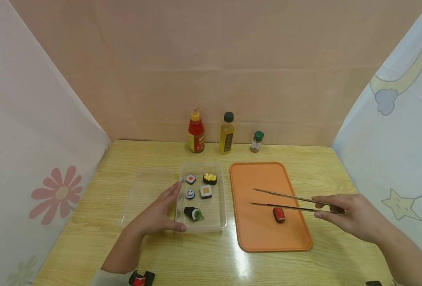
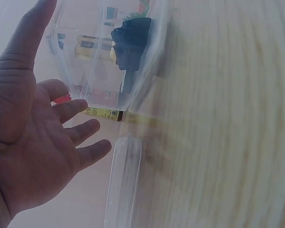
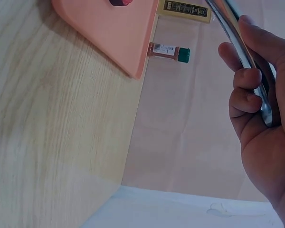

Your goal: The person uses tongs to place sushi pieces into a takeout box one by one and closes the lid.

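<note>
In the head view my right hand [image 1: 355, 216] grips metal tongs [image 1: 289, 195], whose two arms stand apart over the orange tray [image 1: 268, 238]. A red-topped sushi piece [image 1: 279, 215] lies on that tray, close beside the lower arm. My left hand [image 1: 161, 214] rests at the left side of a clear plastic container [image 1: 214, 222], its fingers extended and thumb near the front corner. Inside the container sit a hand roll [image 1: 194, 213], a corn-topped piece [image 1: 210, 178], a square piece [image 1: 206, 191] and two small rolls [image 1: 190, 194]. The left wrist view shows the palm with loosely spread fingers.
A clear lid [image 1: 139, 194] lies left of the container, partly behind the left arm. Along the back stand a red sauce bottle [image 1: 196, 135], an oil bottle [image 1: 227, 135] and a small green-capped spice jar [image 1: 256, 142]. Fabric walls border the wooden table [image 1: 182, 258].
</note>
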`<state>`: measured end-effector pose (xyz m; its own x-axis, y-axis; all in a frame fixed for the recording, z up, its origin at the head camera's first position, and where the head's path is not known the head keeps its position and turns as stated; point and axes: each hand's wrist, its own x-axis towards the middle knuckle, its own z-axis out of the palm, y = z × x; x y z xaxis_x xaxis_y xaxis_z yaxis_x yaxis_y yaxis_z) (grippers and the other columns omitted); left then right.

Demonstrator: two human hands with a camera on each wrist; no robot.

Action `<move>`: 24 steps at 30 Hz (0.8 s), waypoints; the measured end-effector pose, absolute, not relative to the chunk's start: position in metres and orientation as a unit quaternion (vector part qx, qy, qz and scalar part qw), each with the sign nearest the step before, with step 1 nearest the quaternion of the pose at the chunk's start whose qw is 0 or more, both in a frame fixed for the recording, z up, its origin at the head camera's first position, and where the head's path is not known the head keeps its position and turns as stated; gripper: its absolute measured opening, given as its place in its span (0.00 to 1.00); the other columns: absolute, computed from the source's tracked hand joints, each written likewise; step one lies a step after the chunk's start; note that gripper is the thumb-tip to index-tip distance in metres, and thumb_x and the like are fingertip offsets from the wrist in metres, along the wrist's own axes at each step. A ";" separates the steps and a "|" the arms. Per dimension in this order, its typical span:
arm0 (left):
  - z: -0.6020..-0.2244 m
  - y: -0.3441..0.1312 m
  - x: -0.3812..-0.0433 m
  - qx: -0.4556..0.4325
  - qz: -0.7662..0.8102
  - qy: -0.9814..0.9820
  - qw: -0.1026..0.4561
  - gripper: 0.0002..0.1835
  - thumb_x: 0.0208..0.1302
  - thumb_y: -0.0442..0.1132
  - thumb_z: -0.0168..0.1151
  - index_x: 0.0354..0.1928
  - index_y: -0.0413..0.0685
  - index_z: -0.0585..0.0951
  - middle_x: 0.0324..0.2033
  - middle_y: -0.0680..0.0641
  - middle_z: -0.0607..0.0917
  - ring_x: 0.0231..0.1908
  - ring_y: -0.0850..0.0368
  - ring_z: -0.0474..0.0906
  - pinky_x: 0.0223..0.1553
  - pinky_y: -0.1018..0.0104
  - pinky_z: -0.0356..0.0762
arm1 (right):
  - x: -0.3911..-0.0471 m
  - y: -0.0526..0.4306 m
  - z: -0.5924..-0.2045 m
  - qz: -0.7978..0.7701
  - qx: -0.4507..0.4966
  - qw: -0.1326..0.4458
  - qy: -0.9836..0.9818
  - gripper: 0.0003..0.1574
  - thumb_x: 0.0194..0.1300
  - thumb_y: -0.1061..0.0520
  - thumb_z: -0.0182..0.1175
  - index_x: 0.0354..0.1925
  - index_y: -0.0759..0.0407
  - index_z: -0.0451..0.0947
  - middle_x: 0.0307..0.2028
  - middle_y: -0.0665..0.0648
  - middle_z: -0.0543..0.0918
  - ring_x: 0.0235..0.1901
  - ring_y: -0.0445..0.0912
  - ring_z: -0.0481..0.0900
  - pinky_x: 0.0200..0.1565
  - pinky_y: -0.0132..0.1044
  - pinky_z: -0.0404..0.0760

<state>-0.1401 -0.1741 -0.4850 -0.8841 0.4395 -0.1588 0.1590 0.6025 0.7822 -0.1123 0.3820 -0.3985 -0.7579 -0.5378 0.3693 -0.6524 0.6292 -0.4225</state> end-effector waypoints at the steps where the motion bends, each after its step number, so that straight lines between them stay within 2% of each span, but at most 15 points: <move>1: -0.485 -0.174 -0.140 0.170 0.412 0.879 0.170 0.74 0.41 0.57 0.87 0.84 0.52 0.47 0.83 0.55 0.43 0.81 0.44 0.38 0.75 0.35 0.48 | -0.111 0.383 -0.399 0.276 0.329 0.104 -0.897 0.35 0.44 0.71 0.80 0.51 0.47 0.88 0.36 0.36 0.87 0.21 0.27 0.68 0.24 0.19 0.65; 4: -0.485 -0.175 -0.140 0.171 0.413 0.878 0.172 0.74 0.41 0.58 0.87 0.84 0.54 0.46 0.83 0.55 0.42 0.81 0.44 0.37 0.75 0.34 0.48 | -0.105 0.387 -0.400 0.279 0.319 0.107 -0.899 0.35 0.43 0.71 0.80 0.50 0.47 0.89 0.29 0.32 0.82 0.20 0.28 0.68 0.23 0.19 0.65; 8: -0.484 -0.175 -0.139 0.174 0.415 0.876 0.171 0.75 0.41 0.59 0.86 0.84 0.56 0.46 0.83 0.55 0.42 0.81 0.43 0.37 0.75 0.34 0.48 | -0.096 0.393 -0.403 0.291 0.293 0.094 -0.906 0.32 0.45 0.70 0.80 0.49 0.49 0.89 0.22 0.32 0.76 0.21 0.29 0.69 0.22 0.21 0.64; 12: -0.484 -0.175 -0.139 0.176 0.415 0.876 0.170 0.75 0.40 0.61 0.86 0.84 0.57 0.46 0.83 0.54 0.42 0.81 0.43 0.37 0.74 0.33 0.48 | -0.089 0.401 -0.410 0.304 0.259 0.066 -0.914 0.27 0.50 0.68 0.79 0.49 0.55 0.89 0.24 0.34 0.81 0.21 0.32 0.71 0.20 0.24 0.64; 15: -0.483 -0.175 -0.139 0.175 0.414 0.876 0.173 0.74 0.41 0.60 0.86 0.84 0.58 0.45 0.83 0.55 0.42 0.81 0.44 0.37 0.75 0.34 0.48 | -0.085 0.406 -0.415 0.311 0.242 0.050 -0.917 0.24 0.52 0.68 0.78 0.49 0.59 0.88 0.30 0.37 0.87 0.21 0.33 0.73 0.20 0.25 0.66; 19: -0.482 -0.175 -0.139 0.173 0.415 0.876 0.175 0.74 0.41 0.59 0.86 0.84 0.59 0.45 0.83 0.55 0.42 0.81 0.44 0.37 0.75 0.34 0.48 | -0.082 0.412 -0.419 0.318 0.229 0.039 -0.919 0.23 0.53 0.68 0.78 0.49 0.61 0.88 0.35 0.40 0.90 0.21 0.33 0.75 0.21 0.26 0.68; 24: -0.482 -0.175 -0.139 0.172 0.416 0.876 0.176 0.74 0.41 0.60 0.86 0.84 0.59 0.45 0.83 0.56 0.42 0.81 0.44 0.37 0.74 0.34 0.48 | -0.079 0.422 -0.421 0.317 0.219 0.023 -0.922 0.22 0.54 0.68 0.77 0.49 0.64 0.87 0.36 0.39 0.90 0.24 0.33 0.81 0.24 0.24 0.73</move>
<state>-0.1391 -0.1754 -0.4823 -0.8793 0.4468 -0.1650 0.1544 0.5952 0.7886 -0.0789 0.4216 -0.4212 -0.9030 -0.3893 0.1816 -0.4186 0.7026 -0.5754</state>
